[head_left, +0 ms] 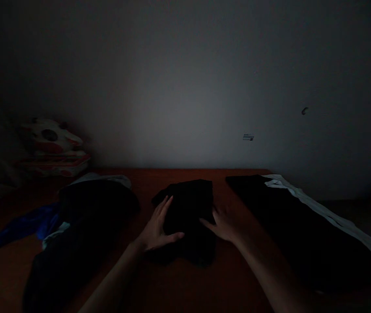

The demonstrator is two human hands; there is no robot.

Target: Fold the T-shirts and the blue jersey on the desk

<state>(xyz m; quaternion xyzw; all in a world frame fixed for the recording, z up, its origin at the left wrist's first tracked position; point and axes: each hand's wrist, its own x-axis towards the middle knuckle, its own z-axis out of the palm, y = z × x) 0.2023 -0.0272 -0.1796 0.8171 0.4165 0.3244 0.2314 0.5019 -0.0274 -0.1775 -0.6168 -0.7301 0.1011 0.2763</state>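
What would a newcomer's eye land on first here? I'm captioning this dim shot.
Both hands, the left hand and right hand, rest flat on a small black garment at the middle of the reddish-brown table. A white-edged dark cloth stretches along the right, and a red-and-white plush toy sits far left by the wall.

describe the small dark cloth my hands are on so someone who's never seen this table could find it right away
On the reddish-brown table against the pale wall, look at the middle. The small black cloth lies there between the left hand and right hand. It is smaller than the dark piles either side and has no white trim.
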